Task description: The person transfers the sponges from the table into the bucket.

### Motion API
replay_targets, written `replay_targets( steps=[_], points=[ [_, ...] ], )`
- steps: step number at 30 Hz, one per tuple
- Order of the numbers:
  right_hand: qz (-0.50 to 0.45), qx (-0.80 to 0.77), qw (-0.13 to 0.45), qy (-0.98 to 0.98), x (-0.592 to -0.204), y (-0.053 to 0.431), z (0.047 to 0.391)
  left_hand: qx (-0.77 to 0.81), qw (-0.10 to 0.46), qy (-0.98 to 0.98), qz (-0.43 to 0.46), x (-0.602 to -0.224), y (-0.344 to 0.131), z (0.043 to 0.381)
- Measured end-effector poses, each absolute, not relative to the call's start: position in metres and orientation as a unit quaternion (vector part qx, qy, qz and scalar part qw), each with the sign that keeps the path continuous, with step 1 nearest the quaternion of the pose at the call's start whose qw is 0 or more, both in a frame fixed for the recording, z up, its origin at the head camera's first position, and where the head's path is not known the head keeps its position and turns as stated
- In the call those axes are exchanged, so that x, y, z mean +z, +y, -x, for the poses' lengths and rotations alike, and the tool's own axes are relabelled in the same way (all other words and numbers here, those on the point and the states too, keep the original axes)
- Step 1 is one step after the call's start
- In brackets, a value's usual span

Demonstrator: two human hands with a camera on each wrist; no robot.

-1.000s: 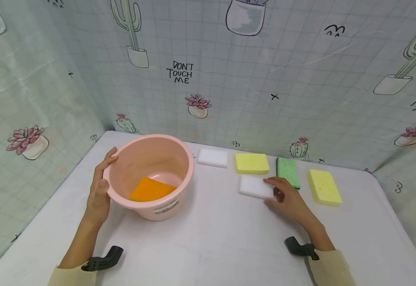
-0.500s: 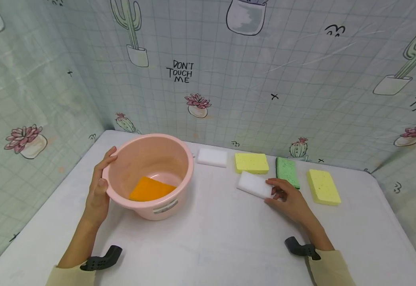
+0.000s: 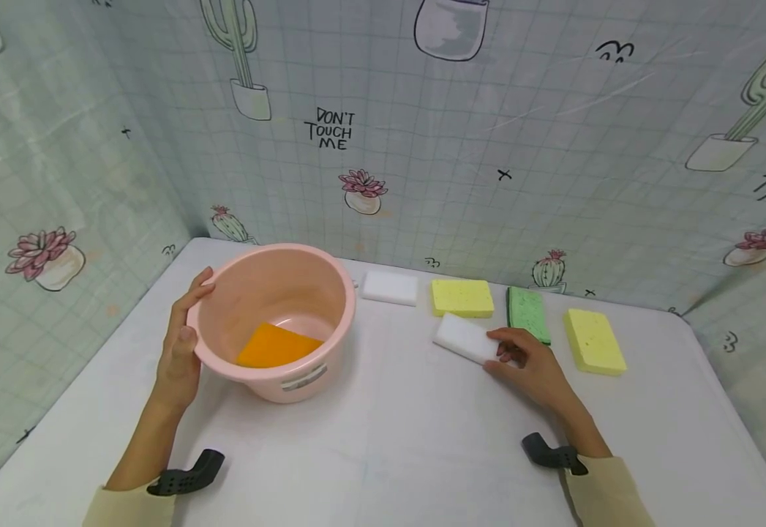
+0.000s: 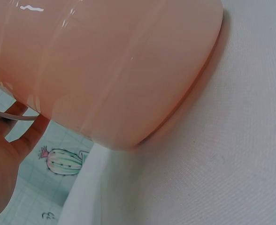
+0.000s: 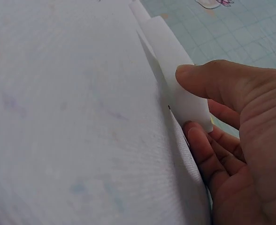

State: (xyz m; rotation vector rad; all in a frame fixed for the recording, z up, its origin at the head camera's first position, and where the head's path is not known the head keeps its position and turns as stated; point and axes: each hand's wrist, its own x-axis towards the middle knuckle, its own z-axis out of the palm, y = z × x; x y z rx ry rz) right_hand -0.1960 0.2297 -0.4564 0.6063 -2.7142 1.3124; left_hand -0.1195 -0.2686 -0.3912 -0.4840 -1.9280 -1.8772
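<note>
My left hand [image 3: 181, 359] is gripping the pink basin [image 3: 290, 289] by its rim; my right hand [image 3: 538, 368] is pinching the white sponge [image 3: 463, 337], just before a yellow sponge [image 3: 462, 298]. I'm seemingly picking it up, the next move calling for a steady lift.

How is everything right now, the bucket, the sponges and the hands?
Pink bucket: mouth up, one sponge inside.
Orange sponge: lying in the bucket.
Left hand: holding the bucket's rim.
Near white sponge: pinched by its end.
Right hand: pinching that sponge.
Far white sponge: lying flat.
Left yellow sponge: lying flat.
Right yellow sponge: lying flat.
Green sponge: lying flat.
</note>
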Motion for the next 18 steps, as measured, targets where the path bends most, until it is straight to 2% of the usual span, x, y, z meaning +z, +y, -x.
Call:
replay_targets(
  steps=[11, 18],
  points=[
    [-0.202, 0.417, 0.041, -0.885, -0.451, 0.226, 0.193, -0.671, 0.203, -0.693, 0.169, -0.389, -0.268, 0.119],
    [-0.226, 0.446, 0.052, -0.864, -0.425, 0.213, 0.180, -0.669, 0.203, -0.694, 0.169, -0.389, -0.268, 0.118]
  ],
)
